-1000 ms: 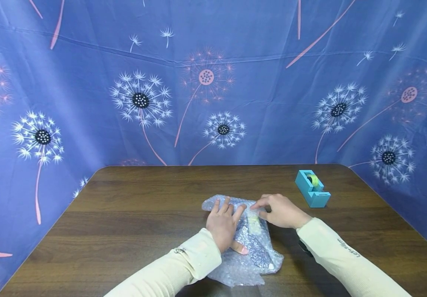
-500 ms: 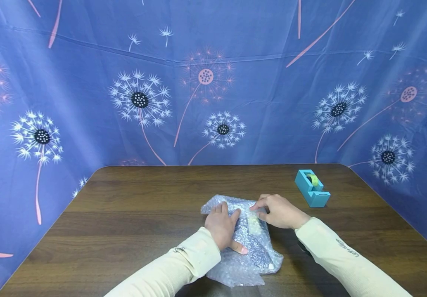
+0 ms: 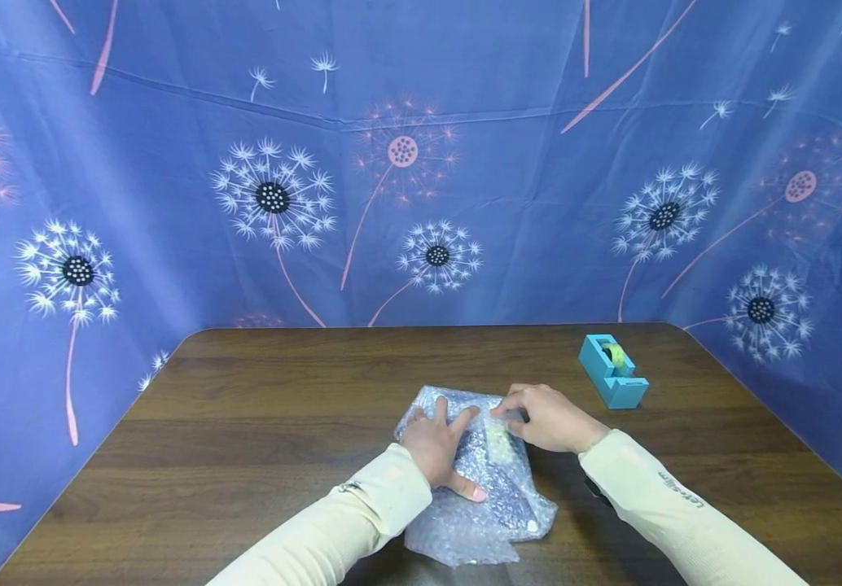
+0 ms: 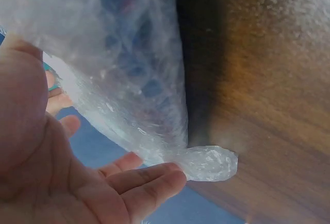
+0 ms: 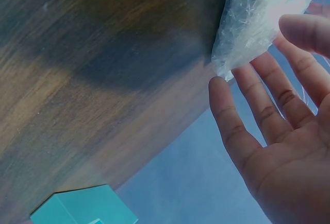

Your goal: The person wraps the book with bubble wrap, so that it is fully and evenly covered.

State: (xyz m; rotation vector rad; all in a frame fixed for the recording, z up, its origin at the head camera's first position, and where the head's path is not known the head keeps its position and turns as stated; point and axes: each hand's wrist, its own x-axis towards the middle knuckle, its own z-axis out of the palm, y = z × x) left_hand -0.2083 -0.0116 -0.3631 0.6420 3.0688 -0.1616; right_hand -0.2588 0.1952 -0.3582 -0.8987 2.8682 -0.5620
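A flat bundle in clear bubble wrap [image 3: 497, 488] lies on the table in front of the person, with something dark showing through it. Across its left side spreads the left hand [image 3: 436, 448], fingers apart and thumb reaching toward the middle. The right hand [image 3: 549, 415] touches the upper right part of the bundle with its fingertips, beside a yellowish strip of tape [image 3: 498, 443] on the wrap. In the left wrist view, fingertips meet a loose flap of bubble wrap [image 4: 211, 163]. The right wrist view has the right fingers [image 5: 234, 116] stretched along the wrap's edge.
A turquoise tape dispenser [image 3: 614, 373] with a yellow-green roll stands at the back right of the brown wooden table [image 3: 245, 423]. Behind the table hangs a blue curtain [image 3: 524, 244] with dandelion prints.
The left hand's fingers first draw together, then spread apart again over the left side of the bundle. The right hand stays nearly still. The bundle has hardly moved.
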